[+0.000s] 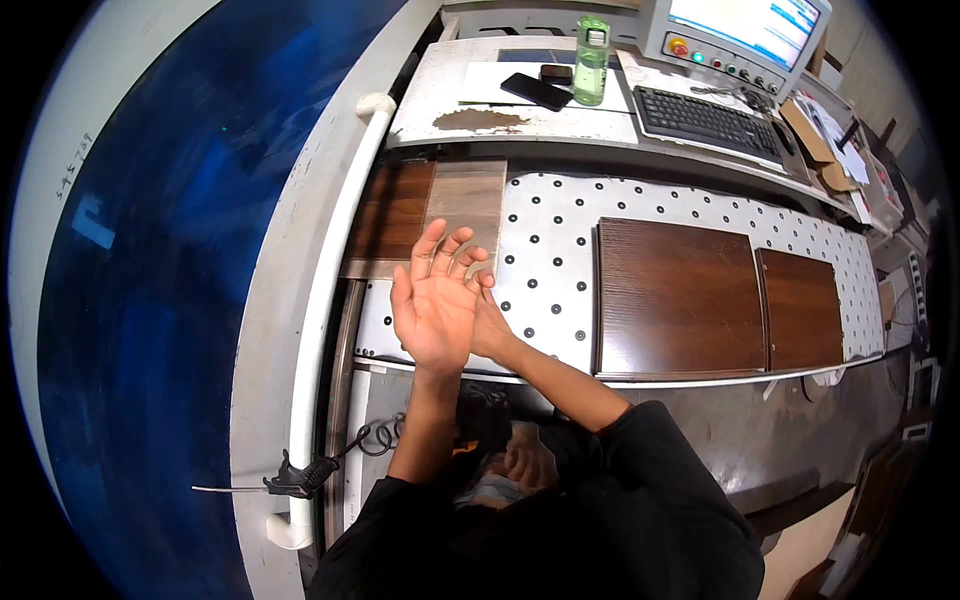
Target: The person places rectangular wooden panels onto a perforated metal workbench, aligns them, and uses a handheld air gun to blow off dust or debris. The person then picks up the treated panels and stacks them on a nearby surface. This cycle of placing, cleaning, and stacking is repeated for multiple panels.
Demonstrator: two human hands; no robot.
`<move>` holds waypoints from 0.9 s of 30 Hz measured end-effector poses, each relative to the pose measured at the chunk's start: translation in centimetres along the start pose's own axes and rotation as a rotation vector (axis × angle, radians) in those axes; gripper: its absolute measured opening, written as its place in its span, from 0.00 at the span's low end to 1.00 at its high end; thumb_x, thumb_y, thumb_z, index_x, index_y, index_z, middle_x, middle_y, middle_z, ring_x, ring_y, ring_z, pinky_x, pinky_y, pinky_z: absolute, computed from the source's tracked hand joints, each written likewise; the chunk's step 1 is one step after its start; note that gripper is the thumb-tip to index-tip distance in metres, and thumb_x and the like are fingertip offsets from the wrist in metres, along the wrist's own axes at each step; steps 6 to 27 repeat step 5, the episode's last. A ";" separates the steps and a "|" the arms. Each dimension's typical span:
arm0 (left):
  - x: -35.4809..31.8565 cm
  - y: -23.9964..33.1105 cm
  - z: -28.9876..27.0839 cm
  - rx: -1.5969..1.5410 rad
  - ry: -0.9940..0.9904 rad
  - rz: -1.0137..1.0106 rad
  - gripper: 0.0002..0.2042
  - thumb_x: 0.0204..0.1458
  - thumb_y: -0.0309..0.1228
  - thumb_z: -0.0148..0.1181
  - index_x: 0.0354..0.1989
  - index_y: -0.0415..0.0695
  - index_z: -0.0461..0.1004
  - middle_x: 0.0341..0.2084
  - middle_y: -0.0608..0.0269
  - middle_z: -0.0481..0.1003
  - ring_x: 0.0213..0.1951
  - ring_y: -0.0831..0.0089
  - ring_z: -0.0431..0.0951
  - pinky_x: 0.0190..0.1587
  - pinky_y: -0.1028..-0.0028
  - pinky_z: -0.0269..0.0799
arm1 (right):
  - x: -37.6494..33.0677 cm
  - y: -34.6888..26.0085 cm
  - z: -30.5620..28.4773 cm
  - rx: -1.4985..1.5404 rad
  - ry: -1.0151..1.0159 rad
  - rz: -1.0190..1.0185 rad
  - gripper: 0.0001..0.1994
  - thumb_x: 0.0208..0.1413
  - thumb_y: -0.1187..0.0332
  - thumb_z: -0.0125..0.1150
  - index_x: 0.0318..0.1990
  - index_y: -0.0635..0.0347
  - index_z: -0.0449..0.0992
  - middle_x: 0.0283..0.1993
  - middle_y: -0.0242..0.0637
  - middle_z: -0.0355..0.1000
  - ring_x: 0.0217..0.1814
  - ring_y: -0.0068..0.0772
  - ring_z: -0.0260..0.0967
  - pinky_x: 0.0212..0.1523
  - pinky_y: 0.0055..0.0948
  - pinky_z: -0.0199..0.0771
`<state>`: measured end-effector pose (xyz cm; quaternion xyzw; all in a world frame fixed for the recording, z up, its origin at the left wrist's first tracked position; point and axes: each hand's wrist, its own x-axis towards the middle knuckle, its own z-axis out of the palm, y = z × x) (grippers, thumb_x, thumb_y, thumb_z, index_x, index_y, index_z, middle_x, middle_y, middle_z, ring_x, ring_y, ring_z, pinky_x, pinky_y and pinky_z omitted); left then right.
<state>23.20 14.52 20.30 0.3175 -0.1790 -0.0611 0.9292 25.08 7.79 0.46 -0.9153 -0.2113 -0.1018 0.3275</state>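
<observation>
Black sleeves fill the lower edge of the view, and both forearms rise from them toward the bench (700, 215), a white perforated surface dotted with dark holes. Raised above the bench's near edge, the left hand (435, 310) shows its palm to the camera with the fingers spread wide, holding nothing. Behind it sits the right hand (488, 325), pressed against the back of the left one; only its wrist and a fingertip show, so I cannot tell how far it is open, and nothing shows in its grip. Just beyond the fingertips lies a pale grey-brown wood panel (467, 205), flat on the bench, with a darker brown panel (393, 210) touching its left side. Farther right, well apart from the hands, a large dark brown panel (675, 297) lies flat, and a smaller dark brown panel (800, 308) lies just beside it. On the shelf behind stand a green bottle (591, 62), a black phone (537, 91), a keyboard (705, 120) and a control monitor (745, 30). At lower left a black air gun (300, 478) hangs on a white pipe (325, 300).
</observation>
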 end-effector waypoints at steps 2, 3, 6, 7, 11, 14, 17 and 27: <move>0.1 -1.3 0.9 -0.068 -0.028 -0.056 0.33 0.66 0.57 0.34 0.67 0.43 0.60 0.56 0.50 0.66 0.49 0.60 0.67 0.48 0.63 0.65 | -0.3 1.4 0.0 0.028 -0.056 0.030 0.33 0.58 0.55 0.59 0.70 0.51 0.60 0.76 0.47 0.48 0.80 0.49 0.37 0.76 0.60 0.37; -0.3 -1.3 1.1 -0.102 -0.041 -0.069 0.33 0.65 0.58 0.34 0.67 0.43 0.60 0.56 0.50 0.66 0.49 0.60 0.66 0.47 0.64 0.64 | 0.0 1.3 0.2 0.032 -0.125 0.022 0.35 0.58 0.53 0.59 0.73 0.47 0.57 0.77 0.45 0.47 0.81 0.48 0.35 0.76 0.59 0.35; -0.7 -1.1 1.3 -0.170 -0.066 -0.087 0.34 0.65 0.59 0.35 0.66 0.43 0.60 0.55 0.50 0.65 0.48 0.60 0.66 0.46 0.65 0.64 | 0.2 1.1 0.6 -0.009 -0.256 0.017 0.37 0.59 0.51 0.58 0.74 0.44 0.53 0.78 0.43 0.45 0.82 0.47 0.32 0.77 0.56 0.32; -0.7 -1.1 1.3 -0.170 -0.066 -0.087 0.34 0.65 0.59 0.35 0.66 0.43 0.60 0.55 0.50 0.65 0.48 0.60 0.66 0.46 0.65 0.64 | 0.2 1.1 0.6 -0.009 -0.256 0.017 0.37 0.59 0.51 0.58 0.74 0.44 0.53 0.78 0.43 0.45 0.82 0.47 0.32 0.77 0.56 0.32; -0.7 -1.1 1.3 -0.170 -0.066 -0.087 0.34 0.65 0.59 0.35 0.66 0.43 0.60 0.55 0.50 0.65 0.48 0.60 0.66 0.46 0.65 0.64 | 0.2 1.1 0.6 -0.009 -0.256 0.017 0.37 0.59 0.51 0.58 0.74 0.44 0.53 0.78 0.43 0.45 0.82 0.47 0.32 0.77 0.56 0.32; -0.7 -1.1 1.3 -0.170 -0.066 -0.087 0.34 0.65 0.59 0.35 0.66 0.43 0.60 0.55 0.50 0.65 0.48 0.60 0.66 0.46 0.65 0.64 | 0.2 1.1 0.6 -0.009 -0.256 0.017 0.37 0.59 0.51 0.58 0.74 0.44 0.53 0.78 0.43 0.45 0.82 0.47 0.32 0.77 0.56 0.32; -0.7 -1.1 1.3 -0.170 -0.066 -0.087 0.34 0.65 0.59 0.35 0.66 0.43 0.60 0.55 0.50 0.65 0.48 0.60 0.66 0.46 0.65 0.64 | 0.2 1.1 0.6 -0.009 -0.256 0.017 0.37 0.59 0.51 0.58 0.74 0.44 0.53 0.78 0.43 0.45 0.82 0.47 0.32 0.77 0.56 0.32; -0.7 -1.1 1.3 -0.170 -0.066 -0.087 0.34 0.65 0.59 0.35 0.66 0.43 0.60 0.55 0.50 0.65 0.48 0.60 0.66 0.46 0.65 0.64 | 0.2 1.1 0.6 -0.009 -0.256 0.017 0.37 0.59 0.51 0.58 0.74 0.44 0.53 0.78 0.43 0.45 0.82 0.47 0.32 0.77 0.56 0.32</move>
